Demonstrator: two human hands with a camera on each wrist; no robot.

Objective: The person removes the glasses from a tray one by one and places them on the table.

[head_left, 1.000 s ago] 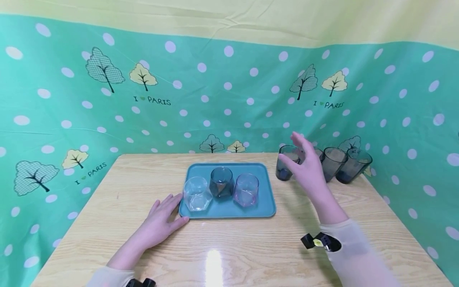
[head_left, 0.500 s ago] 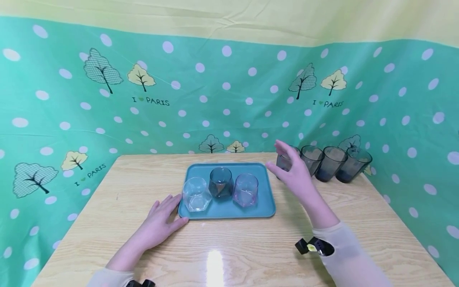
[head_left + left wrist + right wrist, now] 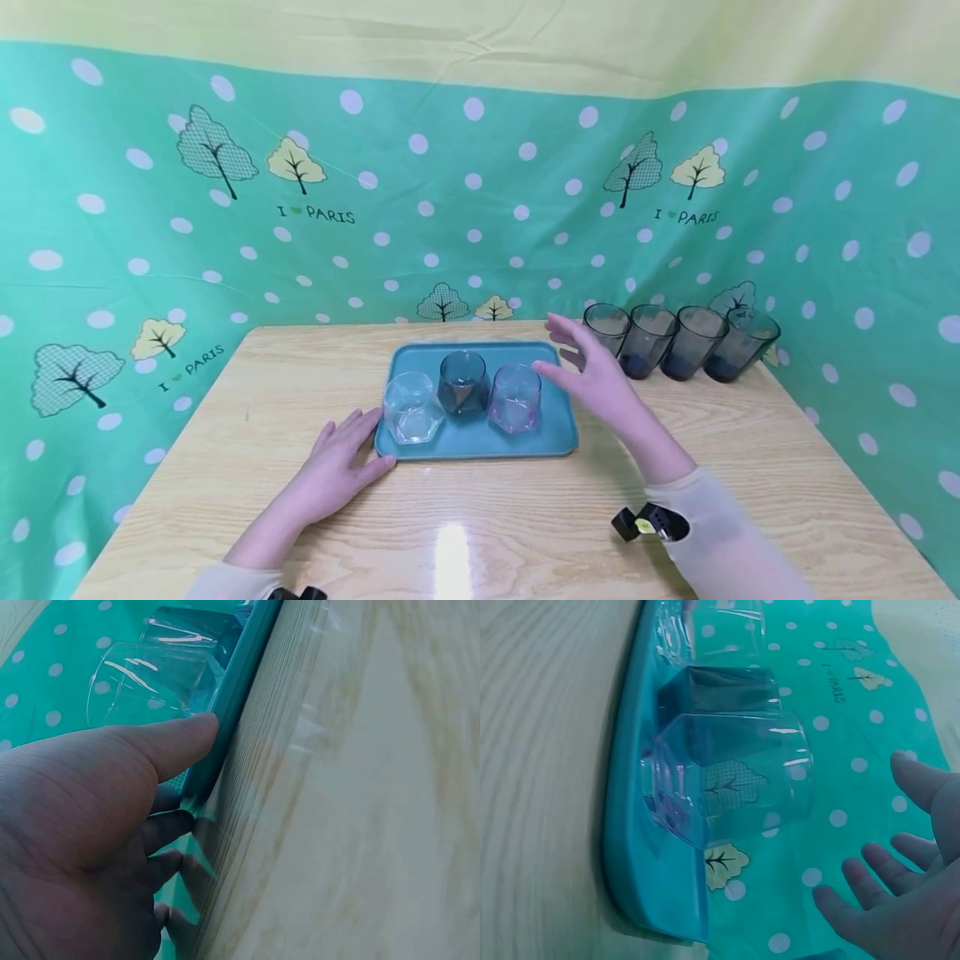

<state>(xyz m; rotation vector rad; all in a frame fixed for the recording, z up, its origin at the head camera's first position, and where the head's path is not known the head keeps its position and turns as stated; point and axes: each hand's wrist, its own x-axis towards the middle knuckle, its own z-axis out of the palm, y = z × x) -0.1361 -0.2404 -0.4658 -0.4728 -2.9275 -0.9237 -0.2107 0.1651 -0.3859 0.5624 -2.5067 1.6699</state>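
On the wooden table lies a blue tray (image 3: 480, 450) holding a clear glass (image 3: 412, 408), a dark grey glass (image 3: 462, 385) and a pinkish glass (image 3: 515, 400). My left hand (image 3: 337, 467) rests at the tray's left end; its thumb touches the front-left corner, and the fingers lie along the left side. In the left wrist view the thumb (image 3: 187, 739) lies against the tray's edge. My right hand (image 3: 592, 375) hovers over the tray's right end, beside the pinkish glass and apart from it. Its fingers are spread and hold nothing, as the right wrist view also shows.
Several tall dark glasses (image 3: 693, 343) stand in a row at the table's back right; my right hand partly hides the leftmost. A green dotted cloth (image 3: 480, 208) hangs behind the table and along its sides. Light glares on the table (image 3: 360, 550) near the front.
My right hand has moved left and nearer, from the row of tall dark glasses to the tray's right end. The left hand, the tray and the glasses stay where they were.
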